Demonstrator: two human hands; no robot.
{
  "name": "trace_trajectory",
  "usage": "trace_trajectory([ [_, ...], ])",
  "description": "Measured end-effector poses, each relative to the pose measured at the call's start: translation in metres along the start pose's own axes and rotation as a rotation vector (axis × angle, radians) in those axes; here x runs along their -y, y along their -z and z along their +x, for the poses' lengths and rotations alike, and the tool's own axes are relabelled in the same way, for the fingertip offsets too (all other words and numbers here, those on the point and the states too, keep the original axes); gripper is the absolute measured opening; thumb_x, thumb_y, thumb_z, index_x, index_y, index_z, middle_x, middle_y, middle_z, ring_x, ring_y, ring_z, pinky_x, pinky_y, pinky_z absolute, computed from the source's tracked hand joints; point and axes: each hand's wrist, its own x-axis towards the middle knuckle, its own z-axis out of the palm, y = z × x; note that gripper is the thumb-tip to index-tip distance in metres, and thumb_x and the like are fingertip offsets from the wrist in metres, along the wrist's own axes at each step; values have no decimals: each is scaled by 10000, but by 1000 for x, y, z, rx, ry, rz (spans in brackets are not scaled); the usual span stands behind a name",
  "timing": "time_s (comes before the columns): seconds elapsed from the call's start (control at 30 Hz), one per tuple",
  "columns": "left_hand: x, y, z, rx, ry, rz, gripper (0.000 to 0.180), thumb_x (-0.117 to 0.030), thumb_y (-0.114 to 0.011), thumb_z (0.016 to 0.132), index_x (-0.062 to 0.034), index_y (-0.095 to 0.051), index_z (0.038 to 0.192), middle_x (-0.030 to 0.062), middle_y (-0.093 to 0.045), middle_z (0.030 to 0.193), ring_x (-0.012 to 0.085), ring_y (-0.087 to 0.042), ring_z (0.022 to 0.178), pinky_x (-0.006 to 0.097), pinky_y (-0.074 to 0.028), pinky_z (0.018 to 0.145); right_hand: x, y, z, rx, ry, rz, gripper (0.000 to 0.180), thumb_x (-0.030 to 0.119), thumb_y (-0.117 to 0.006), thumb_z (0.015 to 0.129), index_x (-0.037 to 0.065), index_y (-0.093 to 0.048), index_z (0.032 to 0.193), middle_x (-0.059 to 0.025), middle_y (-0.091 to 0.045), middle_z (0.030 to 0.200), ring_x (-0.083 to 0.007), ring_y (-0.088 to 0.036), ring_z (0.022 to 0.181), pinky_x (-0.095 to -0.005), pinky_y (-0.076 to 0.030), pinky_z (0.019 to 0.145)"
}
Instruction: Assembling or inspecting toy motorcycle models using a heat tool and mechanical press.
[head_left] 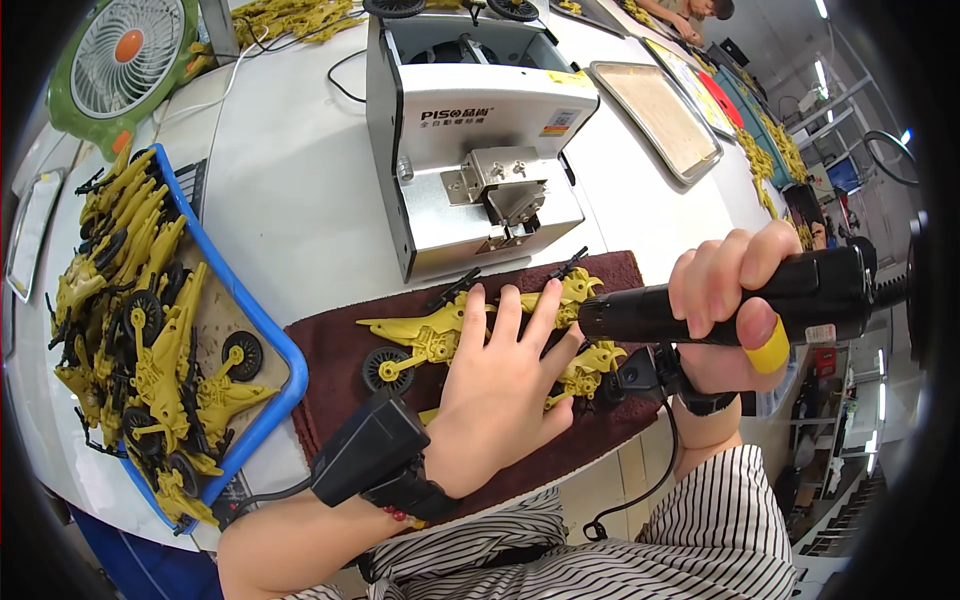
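Observation:
My left hand (pixel 495 405) lies flat with its fingers spread, pressing on yellow toy motorcycle bodies with black wheels and handlebars. One toy motorcycle (pixel 428 335) shows to the left of my fingers; another toy motorcycle (pixel 590 372) is partly hidden under my fingers and thumb. The toys rest on a dark brown cloth (pixel 335 350). In my right hand (pixel 725 290) is a black electric screwdriver (pixel 635 315), held almost level with its front end over the right-hand toys. Its tip is too hard to make out. Yellow tape wraps my right thumb.
Left of the cloth, a blue-rimmed tray (pixel 295 370) is heaped with yellow toy motorcycles. A silver screw-feeding machine (pixel 480 205) stands behind the cloth. Farther back are a green fan (pixel 125 60), a shallow metal tray (pixel 655 115) and another person's hand (pixel 683 28).

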Motion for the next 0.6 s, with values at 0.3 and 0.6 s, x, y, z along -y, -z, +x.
trace_trajectory([
  [0.3, 0, 1, 1, 12, 5, -9, 391, -320, -614, 647, -97, -581, 967, 165, -368, 1245, 367, -382, 1053, 519, -253, 922, 3, 2, -2, -11, -29, 11, 310, 154, -696, 708, 71, -421, 822, -38, -482, 614, -118, -473, 517, -256, -404, 512],
  [0.6, 5, 1, -2, 30, 33, 12, 389, -320, -621, 643, -92, -578, 956, 165, -365, 1244, 366, -376, 1055, 517, -252, 919, -11, -4, -3, -17, 27, 20, 288, 156, -653, 729, 77, -388, 808, -29, -462, 622, -108, -447, 494, -250, -387, 497],
])
